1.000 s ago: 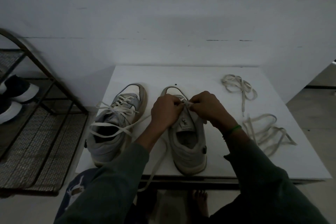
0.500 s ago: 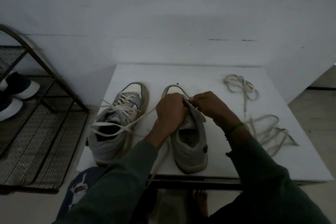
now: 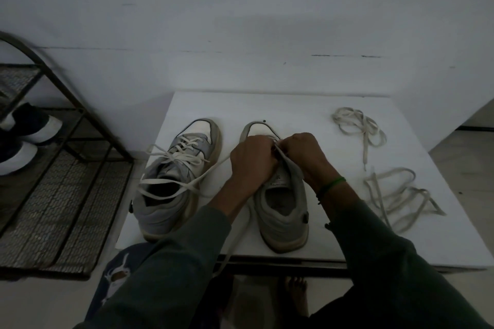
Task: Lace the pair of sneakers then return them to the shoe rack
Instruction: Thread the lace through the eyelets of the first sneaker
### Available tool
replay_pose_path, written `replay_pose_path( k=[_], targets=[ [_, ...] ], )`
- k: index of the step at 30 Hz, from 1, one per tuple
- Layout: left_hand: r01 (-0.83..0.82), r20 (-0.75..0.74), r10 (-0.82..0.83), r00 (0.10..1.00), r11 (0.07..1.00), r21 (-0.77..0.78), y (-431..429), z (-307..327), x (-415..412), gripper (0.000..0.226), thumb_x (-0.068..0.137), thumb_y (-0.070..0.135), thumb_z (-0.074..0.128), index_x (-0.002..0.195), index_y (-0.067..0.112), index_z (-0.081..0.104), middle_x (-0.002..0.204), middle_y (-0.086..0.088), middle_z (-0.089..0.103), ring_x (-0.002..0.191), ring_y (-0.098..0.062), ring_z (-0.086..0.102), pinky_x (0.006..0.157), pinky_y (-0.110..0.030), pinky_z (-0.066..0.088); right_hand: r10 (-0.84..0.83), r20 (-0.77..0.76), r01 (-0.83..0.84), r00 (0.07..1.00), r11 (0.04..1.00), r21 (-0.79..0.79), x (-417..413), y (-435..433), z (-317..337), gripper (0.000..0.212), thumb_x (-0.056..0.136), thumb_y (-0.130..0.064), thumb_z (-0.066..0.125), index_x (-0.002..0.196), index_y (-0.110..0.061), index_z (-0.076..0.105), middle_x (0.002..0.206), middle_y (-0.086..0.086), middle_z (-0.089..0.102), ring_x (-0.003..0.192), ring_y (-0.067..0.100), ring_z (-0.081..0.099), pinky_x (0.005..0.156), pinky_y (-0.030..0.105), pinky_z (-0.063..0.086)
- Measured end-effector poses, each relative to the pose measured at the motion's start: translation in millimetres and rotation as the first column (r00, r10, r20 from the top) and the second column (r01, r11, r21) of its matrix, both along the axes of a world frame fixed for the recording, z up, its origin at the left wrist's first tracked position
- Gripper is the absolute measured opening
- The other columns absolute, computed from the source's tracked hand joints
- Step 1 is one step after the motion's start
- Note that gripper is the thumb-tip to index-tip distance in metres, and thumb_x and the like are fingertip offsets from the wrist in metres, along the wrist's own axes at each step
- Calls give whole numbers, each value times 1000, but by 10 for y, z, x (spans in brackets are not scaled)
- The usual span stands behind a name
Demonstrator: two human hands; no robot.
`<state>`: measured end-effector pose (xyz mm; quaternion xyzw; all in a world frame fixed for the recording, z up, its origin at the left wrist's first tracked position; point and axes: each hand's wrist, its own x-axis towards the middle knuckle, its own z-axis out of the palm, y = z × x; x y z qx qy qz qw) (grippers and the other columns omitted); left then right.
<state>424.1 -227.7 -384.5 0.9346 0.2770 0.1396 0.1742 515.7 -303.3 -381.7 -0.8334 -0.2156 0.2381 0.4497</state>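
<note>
Two grey-and-white sneakers stand side by side on a white table, toes toward the wall. The left sneaker is laced, with loose ends spread over its opening. Over the front eyelets of the right sneaker my left hand and my right hand meet, fingers curled, both pinching a cream lace. That lace trails left over the other shoe and also hangs off the table's front edge. The eyelets themselves are hidden under my hands.
Two loose cream laces lie on the right of the table, one at the back, one nearer. A black metal shoe rack with mesh shelves stands on the left, holding dark shoes with white soles. A white wall lies behind.
My hands have drawn closer together over the right sneaker's toe end and shifted slightly forward. The sneaker's tongue is lifted a little. The left sneaker has not moved.
</note>
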Motion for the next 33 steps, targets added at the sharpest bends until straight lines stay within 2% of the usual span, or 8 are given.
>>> replay_pose_path(
  k=[7, 10, 12, 17, 21, 24, 29, 33],
  targets=[
    [-14, -68, 17, 998, 999, 44, -5, 15, -13, 15, 87, 22, 50, 90, 17, 64, 99, -5, 66, 94, -30, 62, 67, -30, 34, -309, -665, 732, 680, 330, 596, 571, -524, 501, 21, 94, -3, 30, 82, -12, 45, 76, 10, 60, 57, 20, 55, 64, 37, 48],
    [-2, -58, 4, 998, 999, 40, -7, -15, 1, 15, 87, 19, 49, 89, 17, 63, 99, -4, 66, 94, -29, 62, 66, -30, 36, -652, 71, 548, 755, 686, 479, 701, -644, 488, 9, 87, -16, 46, 91, -14, 54, 81, 13, 61, 62, 22, 56, 57, 26, 39],
    [5, -49, -2, 999, 999, 53, 7, -52, 10, 16, 87, 19, 48, 89, 18, 64, 98, -3, 66, 93, -29, 62, 66, -30, 36, -243, 477, 281, 845, 960, -8, 534, -532, 377, 24, 92, -31, 53, 98, -12, 65, 97, 15, 68, 91, 30, 63, 73, 31, 44],
    [17, -27, -13, 1000, 993, 116, 50, -116, 8, 15, 88, 24, 50, 90, 21, 65, 94, -1, 66, 89, -26, 63, 62, -29, 34, 439, 301, -267, 846, 839, -473, 99, -144, 235, 31, 91, -43, 54, 88, -15, 69, 92, 5, 64, 89, 23, 60, 77, 31, 46],
    [12, -19, -9, 1000, 990, 142, 35, -98, 5, 11, 88, 24, 49, 91, 19, 60, 97, -2, 63, 92, -28, 61, 69, -34, 37, 122, 71, -130, 990, 985, 113, 201, -210, 304, 21, 90, -6, 54, 72, -6, 63, 56, -1, 53, 48, 10, 46, 46, 21, 37],
    [-67, 24, 63, 998, 972, 223, 50, -123, -5, 24, 83, 24, 53, 105, 17, 55, 107, -6, 57, 101, -31, 53, 80, -43, 37, -340, -419, 539, 842, 492, 684, 515, -504, 577, 28, 86, 1, 46, 64, -15, 52, 48, -3, 41, 37, 8, 32, 38, 14, 24],
    [-158, 69, 146, 987, 957, 243, 11, -185, 20, 30, 77, 26, 59, 104, 15, 56, 102, -9, 56, 96, -32, 53, 80, -51, 40, -526, -571, 688, 631, 38, 725, 957, -1092, 670, 27, 85, -13, 39, 60, -21, 32, 58, -5, 31, 48, 12, 22, 45, 21, 18],
    [-135, 127, 119, 985, 982, 129, 24, -121, -22, 42, 74, 32, 64, 112, 18, 51, 112, -8, 48, 105, -32, 47, 81, -45, 39, -836, 38, 615, 548, 433, 659, 958, -993, 618, 12, 86, -24, 51, 81, -19, 61, 84, 4, 58, 73, 16, 54, 62, 29, 43]
  ],
)
